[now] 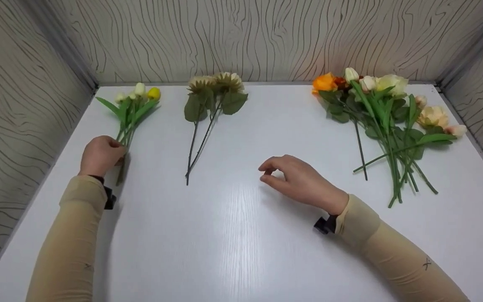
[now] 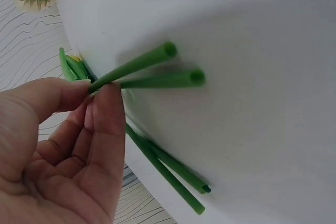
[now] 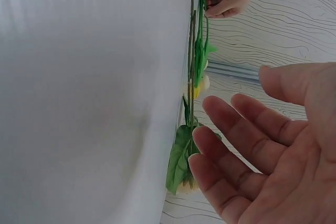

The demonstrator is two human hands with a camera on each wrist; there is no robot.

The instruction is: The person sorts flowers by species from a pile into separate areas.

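Observation:
At the table's left side my left hand (image 1: 101,155) pinches the stems of artificial tulips (image 1: 130,111) with white and yellow heads. In the left wrist view, thumb and forefinger grip two green stems (image 2: 152,61), their cut ends pointing outward. Two more stems (image 2: 168,166) lie below the fingers on the table. My right hand (image 1: 296,178) hovers over the middle of the table, fingers loosely bent and holding nothing. Between the hands, farther back, two cream flowers (image 1: 216,84) with brownish stems lie crossed near their lower ends.
A mixed pile of artificial flowers (image 1: 392,113), orange, cream and pale pink, lies at the right with stems toward the front. The white table (image 1: 241,239) is enclosed by wood-grain patterned panels (image 1: 241,37) at the back and sides.

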